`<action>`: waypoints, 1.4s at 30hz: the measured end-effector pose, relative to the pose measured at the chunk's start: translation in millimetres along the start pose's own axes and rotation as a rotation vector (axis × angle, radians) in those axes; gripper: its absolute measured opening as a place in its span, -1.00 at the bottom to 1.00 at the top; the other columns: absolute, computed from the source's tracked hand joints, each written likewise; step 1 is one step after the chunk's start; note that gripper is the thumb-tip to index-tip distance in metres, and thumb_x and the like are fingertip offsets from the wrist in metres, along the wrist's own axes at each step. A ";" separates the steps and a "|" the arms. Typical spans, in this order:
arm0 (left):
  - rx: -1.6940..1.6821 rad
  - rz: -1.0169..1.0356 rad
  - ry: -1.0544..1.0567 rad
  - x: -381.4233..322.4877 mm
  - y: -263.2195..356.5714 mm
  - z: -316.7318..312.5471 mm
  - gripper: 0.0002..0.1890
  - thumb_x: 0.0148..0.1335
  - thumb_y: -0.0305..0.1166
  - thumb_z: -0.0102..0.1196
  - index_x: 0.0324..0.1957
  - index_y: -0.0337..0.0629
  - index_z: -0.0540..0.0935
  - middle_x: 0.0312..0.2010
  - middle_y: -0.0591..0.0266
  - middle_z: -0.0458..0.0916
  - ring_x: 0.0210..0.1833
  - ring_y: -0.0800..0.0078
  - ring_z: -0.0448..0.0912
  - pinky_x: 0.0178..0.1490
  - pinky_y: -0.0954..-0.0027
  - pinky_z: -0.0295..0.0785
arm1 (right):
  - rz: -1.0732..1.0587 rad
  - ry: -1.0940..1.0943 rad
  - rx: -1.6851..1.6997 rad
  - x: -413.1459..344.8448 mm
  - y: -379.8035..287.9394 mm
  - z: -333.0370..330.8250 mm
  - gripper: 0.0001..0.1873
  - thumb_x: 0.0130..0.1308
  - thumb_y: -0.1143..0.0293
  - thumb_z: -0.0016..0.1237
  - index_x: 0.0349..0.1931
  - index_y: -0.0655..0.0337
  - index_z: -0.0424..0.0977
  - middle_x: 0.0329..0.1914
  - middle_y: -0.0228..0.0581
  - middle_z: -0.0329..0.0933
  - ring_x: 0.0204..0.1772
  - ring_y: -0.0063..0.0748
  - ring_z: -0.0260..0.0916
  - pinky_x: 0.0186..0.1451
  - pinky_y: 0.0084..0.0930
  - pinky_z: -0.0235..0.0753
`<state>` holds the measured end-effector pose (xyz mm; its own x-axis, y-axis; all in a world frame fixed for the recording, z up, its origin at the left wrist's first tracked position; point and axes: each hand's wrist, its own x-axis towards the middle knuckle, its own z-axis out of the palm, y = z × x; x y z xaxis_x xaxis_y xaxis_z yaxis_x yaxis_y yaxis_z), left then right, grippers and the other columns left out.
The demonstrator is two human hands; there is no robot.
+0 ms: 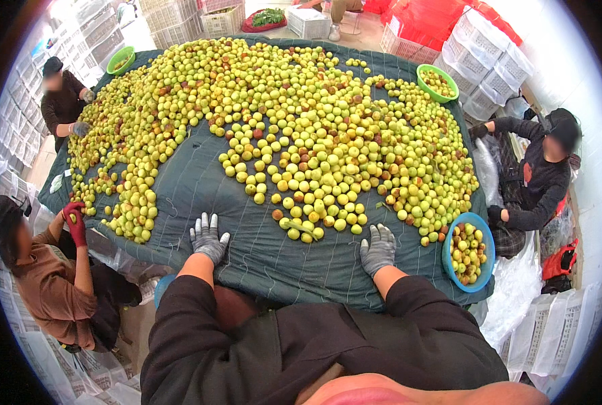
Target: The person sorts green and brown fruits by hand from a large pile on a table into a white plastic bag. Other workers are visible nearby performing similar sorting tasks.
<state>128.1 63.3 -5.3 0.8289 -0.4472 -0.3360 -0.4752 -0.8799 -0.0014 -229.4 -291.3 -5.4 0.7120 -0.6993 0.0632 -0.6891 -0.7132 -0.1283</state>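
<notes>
My left hand, in a grey striped glove, rests flat on the dark green cloth near the table's front edge, fingers spread. To its right, my right hand lies on the same cloth in a matching glove, fingers slightly apart. Neither holds anything. Beyond them spreads a large heap of green jujubes, some with brown patches. Its near edge comes close to my right fingertips. A green leaf or stem lies on the fruit between my hands.
A blue basin of browner fruit stands at the right corner. Green basins sit at the far corners. Co-workers sit or stand left and right, one with a red glove holding a fruit. Stacked plastic crates line the room.
</notes>
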 end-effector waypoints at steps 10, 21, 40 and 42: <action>-0.006 -0.002 0.004 1.0 1.8 -1.8 -0.11 0.39 0.19 -0.08 0.60 0.10 -0.08 0.64 0.07 -0.27 0.66 0.03 -0.26 0.61 -0.16 -0.38 | 0.023 -0.014 0.008 0.3 -4.2 -6.5 -0.36 0.36 0.09 -0.07 0.38 0.23 0.31 0.47 0.06 0.24 0.54 0.05 0.09 0.61 -0.04 -0.03; 0.010 0.004 -0.001 -0.9 2.2 -4.8 -0.12 0.40 0.18 -0.09 0.60 0.07 -0.08 0.64 0.05 -0.29 0.66 0.01 -0.25 0.61 -0.19 -0.36 | 0.050 -0.075 -0.016 1.1 -4.9 -9.5 -0.34 0.38 0.04 -0.14 0.41 0.19 0.29 0.51 0.00 0.22 0.58 0.00 0.04 0.64 -0.05 -0.11; -0.060 0.082 -0.037 -1.9 5.0 -25.1 -0.14 0.28 0.16 0.08 0.53 0.05 0.16 0.57 0.02 0.01 0.59 -0.01 0.00 0.55 -0.13 -0.10 | 0.023 0.016 0.033 3.2 -3.1 -3.3 -0.38 0.29 0.11 0.03 0.32 0.21 0.40 0.44 -0.02 0.32 0.54 -0.03 0.14 0.60 -0.10 0.04; -0.050 0.068 0.023 -11.1 6.2 -27.1 -0.15 0.29 0.17 0.07 0.53 0.07 0.16 0.57 0.03 0.01 0.58 0.00 0.03 0.54 -0.12 -0.07 | 0.036 0.015 0.047 1.5 -3.1 -3.0 -0.37 0.25 0.14 0.10 0.30 0.21 0.40 0.42 -0.01 0.34 0.52 -0.03 0.16 0.59 -0.13 0.06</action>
<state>123.9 58.4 24.0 0.8023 -0.5091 -0.3117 -0.5155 -0.8542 0.0682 -226.6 -290.2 -1.9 0.6845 -0.7254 0.0725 -0.7069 -0.6848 -0.1770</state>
